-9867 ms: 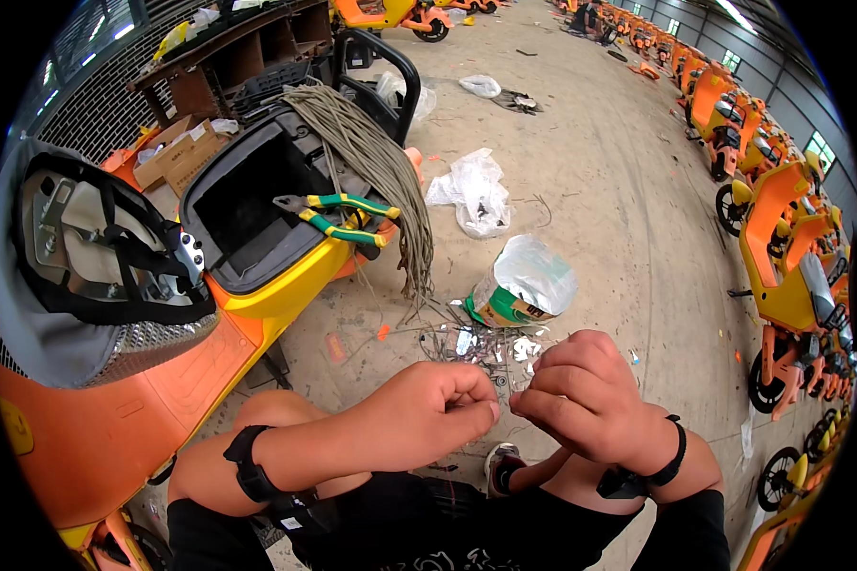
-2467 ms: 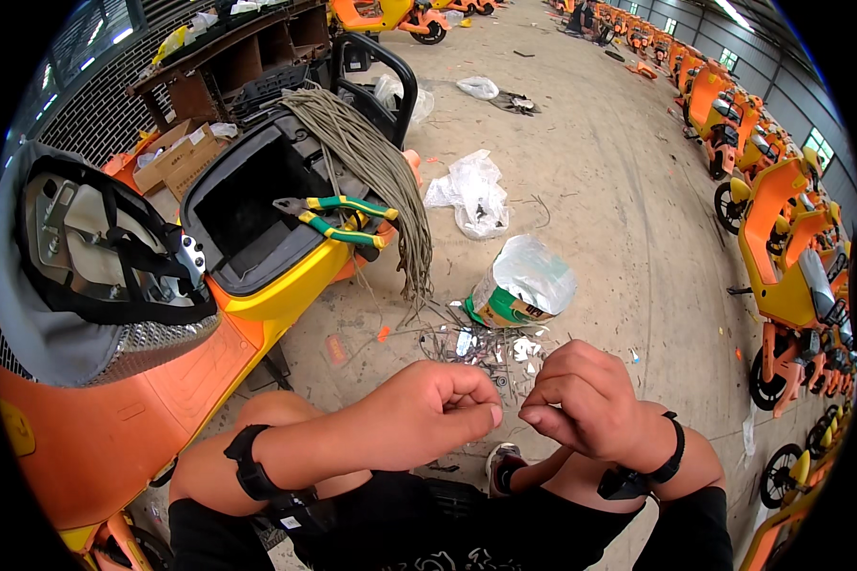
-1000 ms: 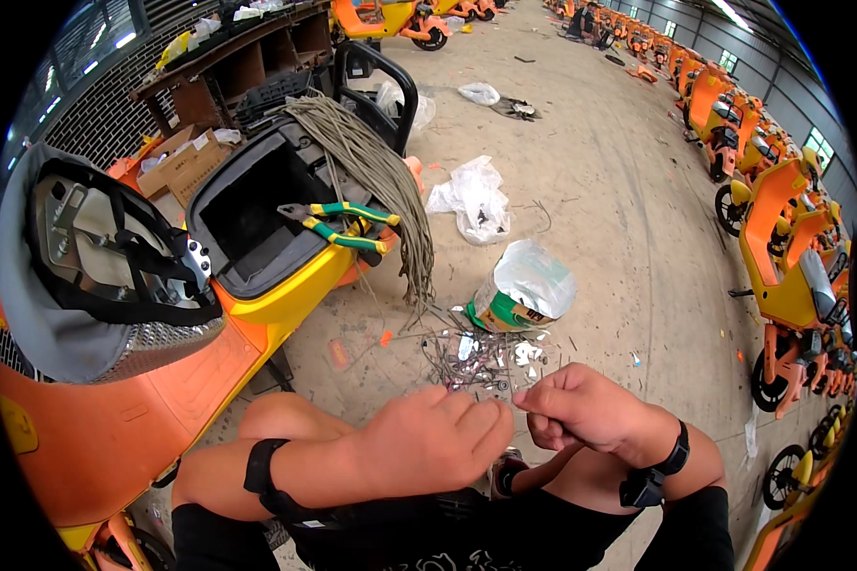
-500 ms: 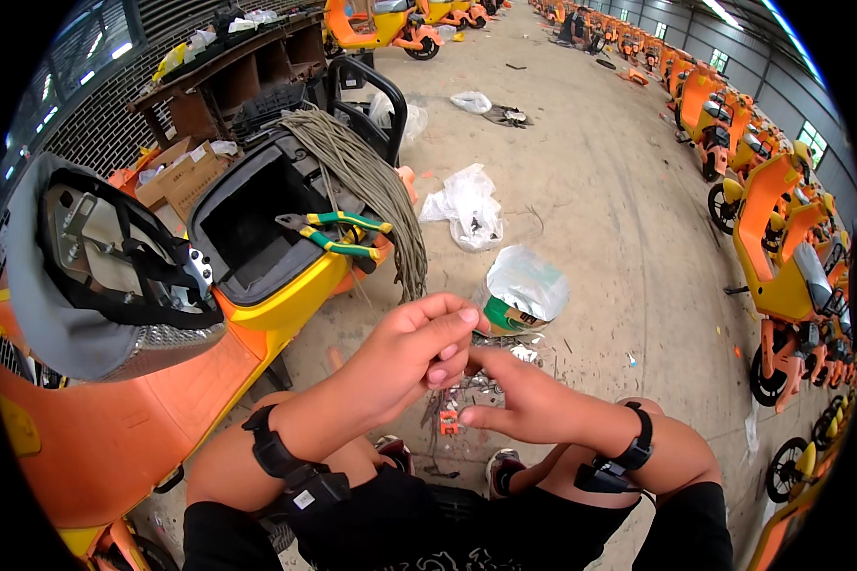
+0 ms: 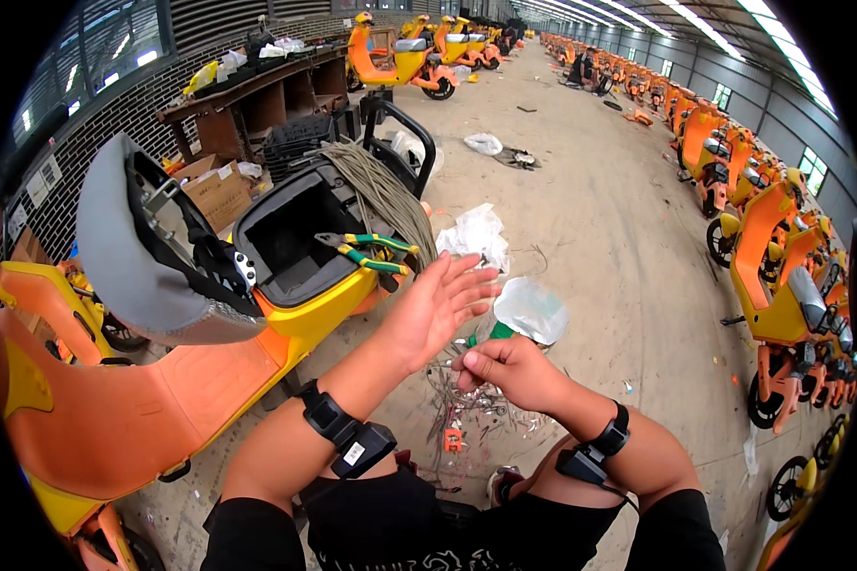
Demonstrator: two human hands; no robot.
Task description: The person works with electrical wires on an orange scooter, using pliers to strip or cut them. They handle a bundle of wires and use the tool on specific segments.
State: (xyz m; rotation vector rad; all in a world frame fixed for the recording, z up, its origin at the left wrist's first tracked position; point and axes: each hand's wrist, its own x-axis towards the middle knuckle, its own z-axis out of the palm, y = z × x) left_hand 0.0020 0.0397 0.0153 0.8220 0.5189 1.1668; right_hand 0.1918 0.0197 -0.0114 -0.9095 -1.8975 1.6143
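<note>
My left hand point(image 5: 441, 310) is raised in front of me with its fingers spread and nothing in it. Just below and to its right is my right hand point(image 5: 507, 369), thumb pressed on curled fingers; anything pinched there is too small to make out. Past my left hand, pliers point(image 5: 381, 242) with green and yellow handles lie across the edge of a scooter's black storage box point(image 5: 290, 285). A bundle of grey-green cable point(image 5: 383, 195) hangs beside them. Beyond my right hand stands a green container topped with silvery plastic point(image 5: 533, 309).
An orange and yellow scooter point(image 5: 162, 390) with its grey seat point(image 5: 157, 257) tipped up stands at my left. Scraps and a small orange part point(image 5: 453, 440) litter the floor below my hands. White plastic point(image 5: 476, 236) lies farther off. Scooters point(image 5: 771, 257) line the right side.
My hands have moved apart. The left has opened its fingers, while the right has curled into a pinch. My view has tilted up, showing more of the hall.
</note>
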